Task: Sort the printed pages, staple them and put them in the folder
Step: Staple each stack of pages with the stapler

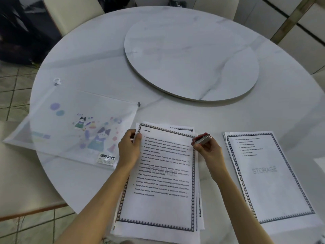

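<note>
A stack of printed pages with a dark patterned border lies in front of me on the round marble table. My left hand pinches the stack's top left corner. My right hand holds a small silver and red stapler at the stack's top right corner. A second stack of pages marked STORAGE lies to the right. A translucent zip folder with cartoon cats lies flat to the left, beside the left hand.
A round marble turntable sits in the middle of the table. Cream chairs stand behind the table, and one seat is at the near left. The folder overhangs the table's left edge.
</note>
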`<state>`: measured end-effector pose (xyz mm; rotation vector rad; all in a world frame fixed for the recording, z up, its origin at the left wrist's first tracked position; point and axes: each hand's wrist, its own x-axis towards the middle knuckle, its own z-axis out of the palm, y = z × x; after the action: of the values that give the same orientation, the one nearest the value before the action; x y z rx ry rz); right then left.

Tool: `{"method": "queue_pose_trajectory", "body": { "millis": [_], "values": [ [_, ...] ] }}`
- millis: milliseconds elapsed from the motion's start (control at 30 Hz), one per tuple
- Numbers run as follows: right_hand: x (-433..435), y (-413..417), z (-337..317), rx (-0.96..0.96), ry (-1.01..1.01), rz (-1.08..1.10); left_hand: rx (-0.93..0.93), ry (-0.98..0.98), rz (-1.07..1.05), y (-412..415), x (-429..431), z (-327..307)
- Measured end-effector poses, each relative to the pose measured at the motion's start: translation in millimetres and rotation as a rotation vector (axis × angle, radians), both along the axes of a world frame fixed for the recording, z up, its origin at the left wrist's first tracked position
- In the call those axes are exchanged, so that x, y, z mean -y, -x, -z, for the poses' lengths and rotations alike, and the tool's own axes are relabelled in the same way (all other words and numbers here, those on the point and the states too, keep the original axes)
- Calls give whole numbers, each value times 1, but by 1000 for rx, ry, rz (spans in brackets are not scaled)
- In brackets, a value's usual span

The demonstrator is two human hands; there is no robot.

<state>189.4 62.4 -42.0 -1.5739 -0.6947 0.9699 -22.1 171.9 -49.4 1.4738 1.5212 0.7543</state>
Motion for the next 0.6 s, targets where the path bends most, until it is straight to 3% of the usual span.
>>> {"method": "queue_pose_trajectory", "body": {
  "millis": [133, 367, 600],
  "values": [
    [11, -3, 11, -10, 41, 68, -49, -26, -57, -2, -5, 1],
    [14, 1, 18, -11, 79, 133, -203, 68, 87, -6, -7, 5],
    [17, 2, 16, -17, 83, 149, -175, 148, 91, -4, -14, -7]
  ]
}}
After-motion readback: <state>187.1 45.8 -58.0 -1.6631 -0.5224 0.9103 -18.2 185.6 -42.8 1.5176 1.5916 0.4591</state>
